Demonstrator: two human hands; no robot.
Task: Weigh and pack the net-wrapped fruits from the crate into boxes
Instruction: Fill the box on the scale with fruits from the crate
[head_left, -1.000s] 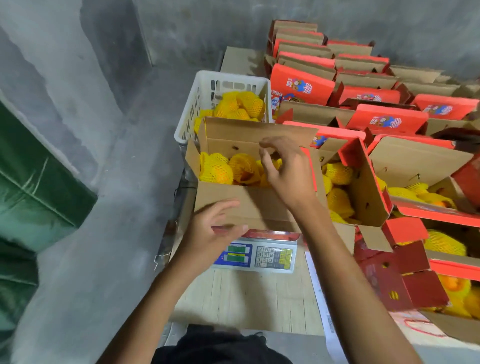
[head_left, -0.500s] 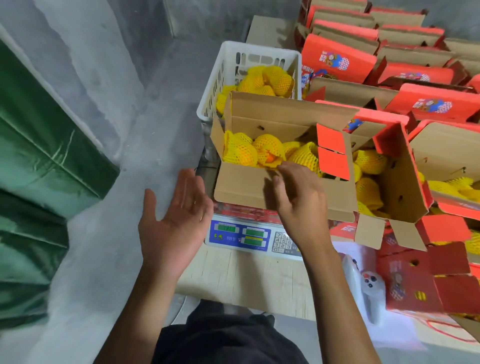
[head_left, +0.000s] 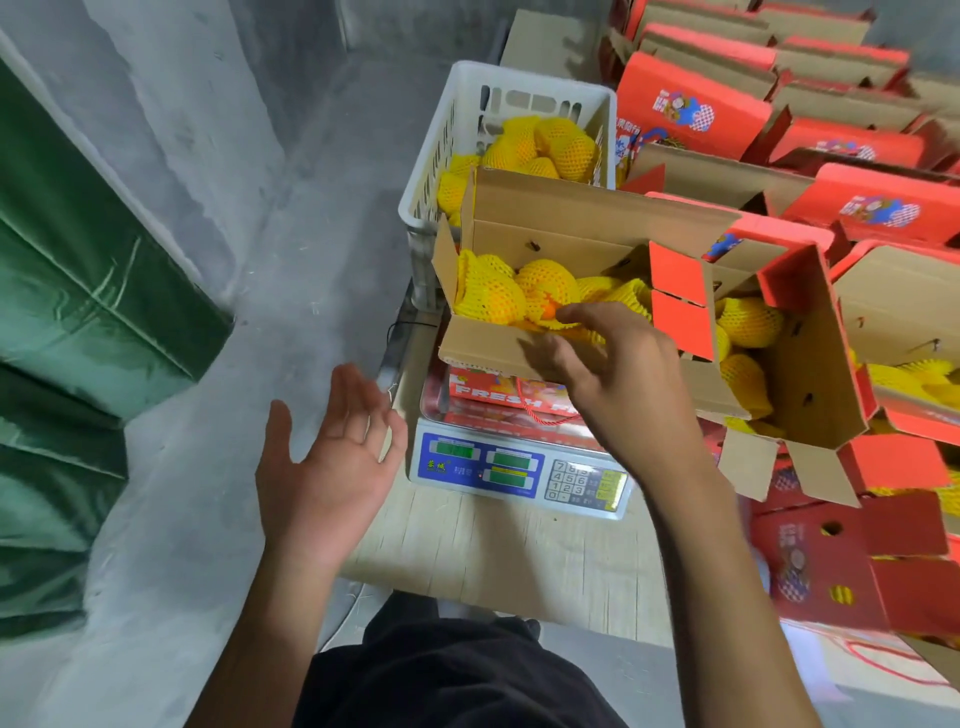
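The right hand (head_left: 618, 364) pinches a netted fruit (head_left: 550, 312) at the near edge of the box (head_left: 488, 348) on the scale (head_left: 519, 467); seat it gently. The left hand (head_left: 332, 467) hovers open, empty.

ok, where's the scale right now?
Head view, centre: the scale sits on the wooden tabletop under the open fruit box, between the left hand and right hand.

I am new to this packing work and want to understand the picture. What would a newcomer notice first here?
First, the open box of yellow net-wrapped fruits on the scale, at the centre. The right hand reaches over the box's near wall onto the fruits, while the left hand is open, palm up, left of the scale. Behind stands a white crate with more fruits, and red boxes fill the right side.
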